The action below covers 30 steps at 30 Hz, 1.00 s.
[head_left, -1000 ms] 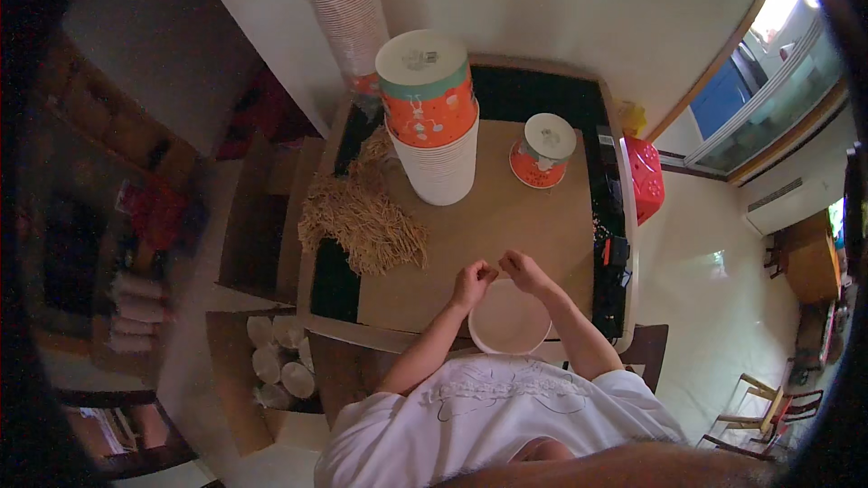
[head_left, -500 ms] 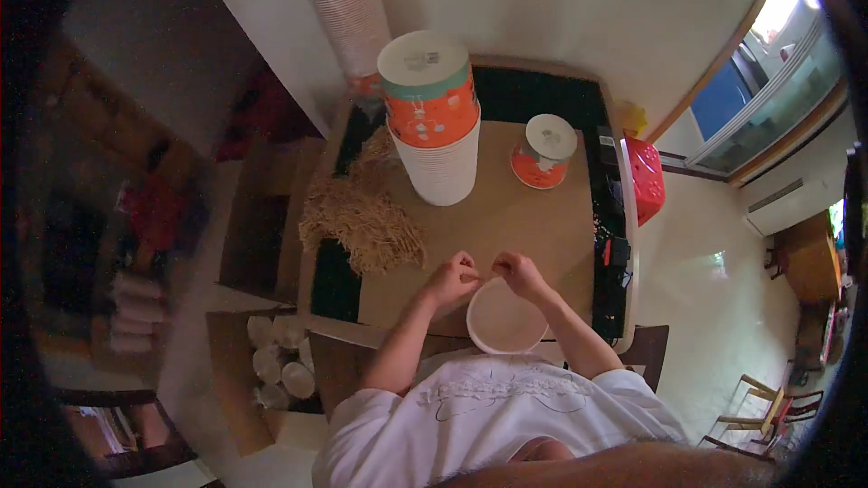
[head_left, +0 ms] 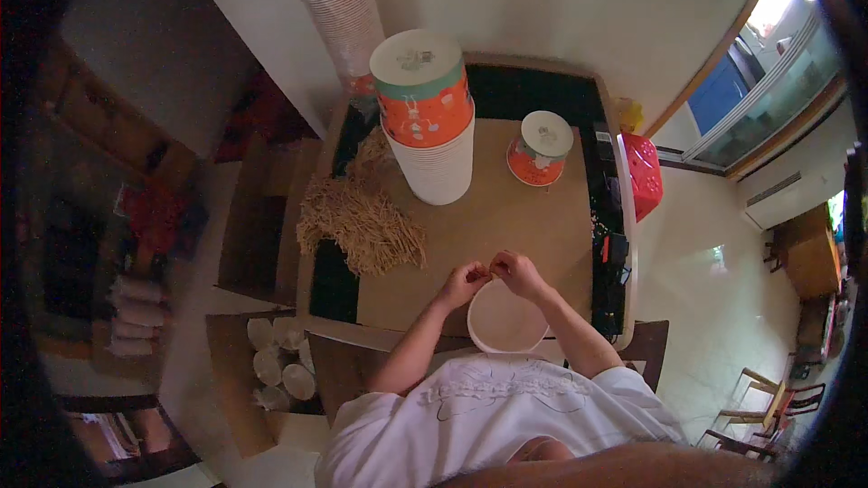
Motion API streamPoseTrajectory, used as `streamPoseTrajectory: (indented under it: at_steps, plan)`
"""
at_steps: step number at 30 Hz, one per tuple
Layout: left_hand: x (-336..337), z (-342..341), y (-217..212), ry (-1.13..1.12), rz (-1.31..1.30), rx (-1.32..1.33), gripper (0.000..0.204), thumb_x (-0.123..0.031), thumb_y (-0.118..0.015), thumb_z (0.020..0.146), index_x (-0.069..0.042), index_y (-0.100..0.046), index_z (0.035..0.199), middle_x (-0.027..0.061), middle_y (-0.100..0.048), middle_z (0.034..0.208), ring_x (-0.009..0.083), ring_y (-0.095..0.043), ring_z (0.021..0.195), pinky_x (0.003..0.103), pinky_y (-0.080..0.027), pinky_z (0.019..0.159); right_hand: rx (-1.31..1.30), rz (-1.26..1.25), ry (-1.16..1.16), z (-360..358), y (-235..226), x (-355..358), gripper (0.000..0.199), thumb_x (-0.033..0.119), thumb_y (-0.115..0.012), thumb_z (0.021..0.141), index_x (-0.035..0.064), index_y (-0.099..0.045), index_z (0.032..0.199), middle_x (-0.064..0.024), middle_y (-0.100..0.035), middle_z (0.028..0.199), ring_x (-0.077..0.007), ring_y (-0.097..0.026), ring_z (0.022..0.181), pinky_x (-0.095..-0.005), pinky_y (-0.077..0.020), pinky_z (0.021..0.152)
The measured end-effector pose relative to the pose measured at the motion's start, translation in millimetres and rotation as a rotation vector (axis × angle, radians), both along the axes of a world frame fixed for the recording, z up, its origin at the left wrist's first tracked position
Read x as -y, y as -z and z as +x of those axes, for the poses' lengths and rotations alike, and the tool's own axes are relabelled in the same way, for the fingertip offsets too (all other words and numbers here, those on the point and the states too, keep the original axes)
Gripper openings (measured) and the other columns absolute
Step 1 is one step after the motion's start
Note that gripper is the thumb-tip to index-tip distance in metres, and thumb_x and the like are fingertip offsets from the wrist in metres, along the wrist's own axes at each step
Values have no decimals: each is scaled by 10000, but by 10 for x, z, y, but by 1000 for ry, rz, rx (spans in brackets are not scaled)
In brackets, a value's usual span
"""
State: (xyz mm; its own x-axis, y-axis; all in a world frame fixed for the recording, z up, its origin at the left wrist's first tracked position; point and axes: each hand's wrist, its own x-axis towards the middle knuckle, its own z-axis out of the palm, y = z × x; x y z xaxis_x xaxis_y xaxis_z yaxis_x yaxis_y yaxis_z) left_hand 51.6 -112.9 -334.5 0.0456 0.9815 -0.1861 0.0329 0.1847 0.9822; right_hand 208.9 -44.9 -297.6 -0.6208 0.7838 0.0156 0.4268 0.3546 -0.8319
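Note:
A white paper tub (head_left: 508, 318) stands with its open mouth up at the table's near edge, close against my shirt. My left hand (head_left: 464, 285) is closed in a pinch at the far left of its rim. Right beside it, my right hand (head_left: 517, 274) is also pinched, over the far rim, the fingertips of both nearly meeting. Whatever they hold is too small to make out. Ahead to the left lies a tangled heap of brown cords (head_left: 366, 226). Beyond the hands rises a tall stack of upturned paper tubs (head_left: 429, 158), its top one orange and green.
One upturned orange tub (head_left: 540, 158) sits at the right on a cardboard sheet (head_left: 506, 226). Another tall stack of tubs (head_left: 344, 27) leans by the wall. Small items line the table's right edge. A cardboard box (head_left: 240, 389) of white tubs stands at lower left; a red stool (head_left: 644, 176) at right.
My left hand has shifted slightly right and closer to my right hand. The tub and my right hand stay nearly in place.

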Motion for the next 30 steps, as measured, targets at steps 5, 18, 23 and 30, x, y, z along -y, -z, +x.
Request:
streamPoseTrajectory:
  at_steps: [5, 18, 23, 30]
  plan:
    - [23, -11, 71, -106, -313, 775, 99, -121, -528, 814, -30, -561, 831, 38, -591, 782, 130, -573, 718, 244, -465, 674, 43, -42, -33, -11, -61, 12, 51, 59, -556, 720, 29, -579, 754, -132, -573, 739, -276, -572, 700, -338, -455, 621]
    - [18, -38, 124, -222, -544, 810, 147, -137, -529, 812, -23, -603, 868, 57, -613, 800, 141, -581, 707, 251, -469, 641, 162, 437, 269, -133, -161, 348, 57, 153, -606, 673, 116, -589, 713, -56, -537, 730, -230, -511, 772, -373, -341, 792]
    - [56, -34, 110, -248, -537, 796, 134, -151, -559, 794, -35, -609, 840, 49, -613, 772, 132, -580, 672, 243, -474, 608, 160, 549, 268, -162, -201, 397, 62, 150, -609, 667, 112, -588, 711, -61, -540, 731, -245, -512, 778, -386, -339, 797]
    - [13, 11, 163, -312, -522, 853, 123, -166, -563, 793, -50, -600, 812, 40, -610, 761, 124, -577, 662, 234, -478, 606, 168, 366, 313, -142, -136, 362, 67, 168, -605, 685, 105, -593, 704, -62, -560, 717, -240, -532, 767, -377, -347, 780]
